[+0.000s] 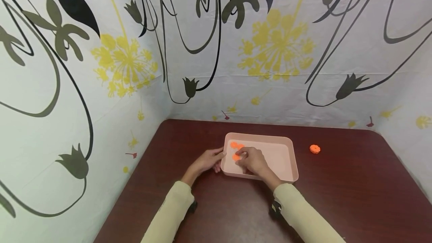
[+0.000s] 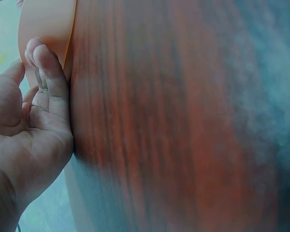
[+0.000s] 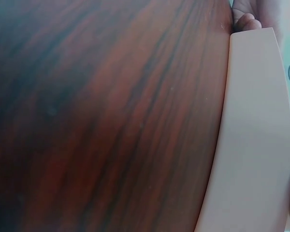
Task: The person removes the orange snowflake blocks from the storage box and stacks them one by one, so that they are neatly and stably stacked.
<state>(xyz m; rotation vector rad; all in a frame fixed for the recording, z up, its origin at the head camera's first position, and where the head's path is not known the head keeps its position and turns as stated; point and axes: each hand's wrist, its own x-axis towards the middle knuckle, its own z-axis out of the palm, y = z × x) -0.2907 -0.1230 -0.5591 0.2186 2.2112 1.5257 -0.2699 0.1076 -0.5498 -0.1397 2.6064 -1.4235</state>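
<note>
A shallow pale pink tray (image 1: 278,160) lies on the dark red-brown table. My left hand (image 1: 207,160) grips its left end, thumb at the rim. In the left wrist view the curled fingers of the left hand (image 2: 38,106) touch the tray's outer wall (image 2: 48,21). My right hand (image 1: 254,160) reaches over the front rim and pinches an orange flower-shaped piece (image 1: 236,157) between thumb and fingertips, low inside the tray. Behind it sit two more orange pieces, one at the back left (image 1: 233,144) and another partly behind the fingers (image 1: 240,146).
Another orange flower-shaped piece (image 1: 315,149) lies on the table, right of the tray. Patterned cloth (image 1: 202,59) hangs behind the table (image 1: 216,205) and along its sides. The right wrist view is mostly table and the tray's outer wall (image 3: 256,125).
</note>
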